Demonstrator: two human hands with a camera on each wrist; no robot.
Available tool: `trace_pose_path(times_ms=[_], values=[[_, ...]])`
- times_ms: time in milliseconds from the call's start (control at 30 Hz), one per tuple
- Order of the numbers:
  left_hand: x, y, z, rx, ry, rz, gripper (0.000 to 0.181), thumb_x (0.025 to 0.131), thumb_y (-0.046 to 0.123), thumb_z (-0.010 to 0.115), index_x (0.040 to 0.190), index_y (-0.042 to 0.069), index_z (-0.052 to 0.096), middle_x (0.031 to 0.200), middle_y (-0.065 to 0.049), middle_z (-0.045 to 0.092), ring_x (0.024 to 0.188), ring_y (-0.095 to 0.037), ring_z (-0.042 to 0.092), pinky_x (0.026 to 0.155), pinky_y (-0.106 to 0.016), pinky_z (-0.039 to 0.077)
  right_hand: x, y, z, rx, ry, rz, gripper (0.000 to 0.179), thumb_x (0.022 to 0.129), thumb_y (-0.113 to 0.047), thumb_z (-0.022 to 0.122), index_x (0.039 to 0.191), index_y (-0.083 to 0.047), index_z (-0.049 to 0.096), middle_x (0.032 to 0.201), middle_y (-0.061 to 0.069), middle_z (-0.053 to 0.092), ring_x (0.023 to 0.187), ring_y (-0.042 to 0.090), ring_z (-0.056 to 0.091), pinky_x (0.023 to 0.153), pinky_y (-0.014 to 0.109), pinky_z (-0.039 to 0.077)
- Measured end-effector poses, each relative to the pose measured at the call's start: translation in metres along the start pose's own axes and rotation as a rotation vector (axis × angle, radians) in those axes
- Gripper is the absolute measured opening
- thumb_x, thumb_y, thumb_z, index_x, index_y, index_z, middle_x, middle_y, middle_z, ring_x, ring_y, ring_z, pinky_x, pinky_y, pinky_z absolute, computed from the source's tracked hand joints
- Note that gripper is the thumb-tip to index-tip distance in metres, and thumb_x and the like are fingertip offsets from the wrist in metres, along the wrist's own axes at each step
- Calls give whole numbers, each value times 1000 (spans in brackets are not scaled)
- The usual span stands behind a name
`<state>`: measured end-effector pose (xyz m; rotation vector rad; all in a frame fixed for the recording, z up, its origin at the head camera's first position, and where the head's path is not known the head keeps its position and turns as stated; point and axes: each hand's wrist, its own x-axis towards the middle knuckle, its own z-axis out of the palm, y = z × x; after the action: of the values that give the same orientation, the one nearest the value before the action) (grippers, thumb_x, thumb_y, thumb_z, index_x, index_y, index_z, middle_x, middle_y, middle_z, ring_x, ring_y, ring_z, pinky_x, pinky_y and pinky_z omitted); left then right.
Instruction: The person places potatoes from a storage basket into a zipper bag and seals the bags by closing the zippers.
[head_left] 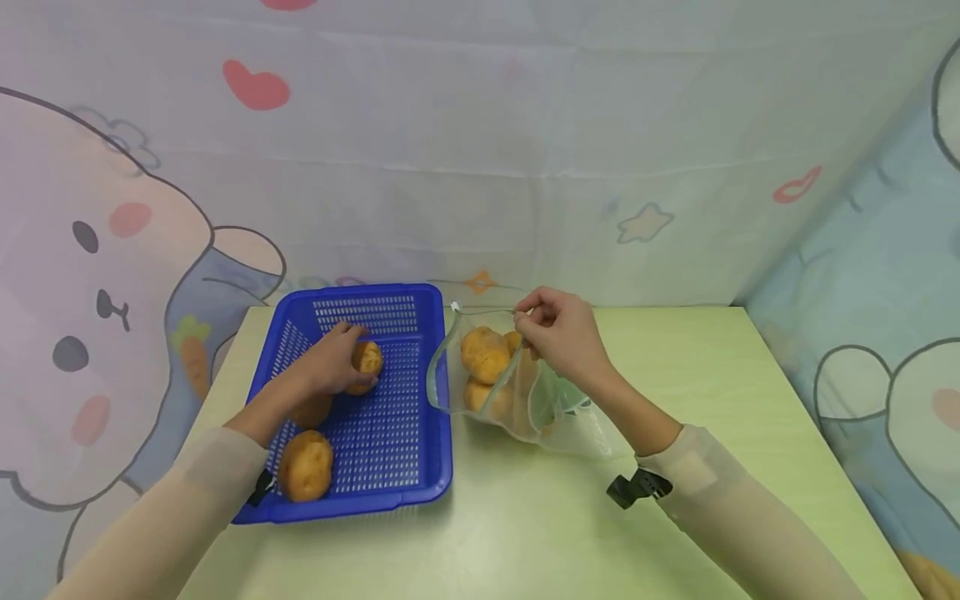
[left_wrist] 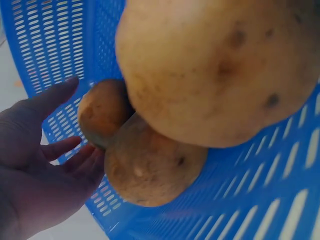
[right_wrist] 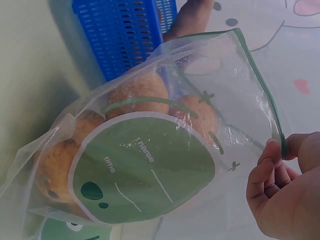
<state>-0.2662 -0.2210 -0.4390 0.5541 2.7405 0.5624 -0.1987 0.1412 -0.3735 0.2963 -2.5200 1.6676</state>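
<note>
In the head view my left hand [head_left: 333,362] reaches into the blue plastic basket [head_left: 397,500], around the farthest potato [head_left: 367,358]. The left wrist view shows its thumb and fingers spread beside that potato [left_wrist: 102,112], with a gap at the thumb. Two more potatoes lie nearer me: one half under my wrist [head_left: 311,410], the other in the near left corner [head_left: 306,467]. My right hand [head_left: 566,337] pinches the green-edged mouth of a clear zip bag [right_wrist: 150,170]. Several potatoes [head_left: 486,357] sit inside the bag, whose printed green label faces the right wrist camera.
The bag's mouth leans over the basket's right rim. Both stand on a pale green table [head_left: 675,367], with a printed cloth [head_left: 450,167] hanging behind its far edge. Black straps [head_left: 637,487] circle the sleeves near the wrists.
</note>
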Motion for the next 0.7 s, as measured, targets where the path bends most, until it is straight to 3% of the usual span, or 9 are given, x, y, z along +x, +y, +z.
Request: trace_pose_path(times_ms=[233,433,567,700], values=[[0,-7,7,19,33,-62,76,93,24,83,150,-10,46,139,-34,48,120,-49,54,99,-63,51,0,1,3,-2,-6,-2,10,98,-5,64,103,-5,72,67,10,65,54,30,63,52,35,56],[0,-8,6,10,61,-62,76,91,25,84,148,-8,48,139,-34,46,121,-52,50,96,-64,51,0,2,4,0,-6,-6,9,98,-5,64,103,-5,72,67,10,65,54,30,62,52,34,56],[-1,1,-8,-14,97,-2,76,92,24,83,149,-8,46,142,-35,44,124,-52,49,97,-63,52,1,2,4,-3,-6,-10,9,98,-5,64,102,-5,72,66,10,65,54,30,62,52,35,56],[-6,26,-35,-68,160,97,76,94,24,82,152,-7,44,148,-32,41,129,-49,48,102,-62,52,1,2,3,-5,-2,-9,9,98,-4,64,102,-5,72,67,11,64,54,31,62,52,35,56]])
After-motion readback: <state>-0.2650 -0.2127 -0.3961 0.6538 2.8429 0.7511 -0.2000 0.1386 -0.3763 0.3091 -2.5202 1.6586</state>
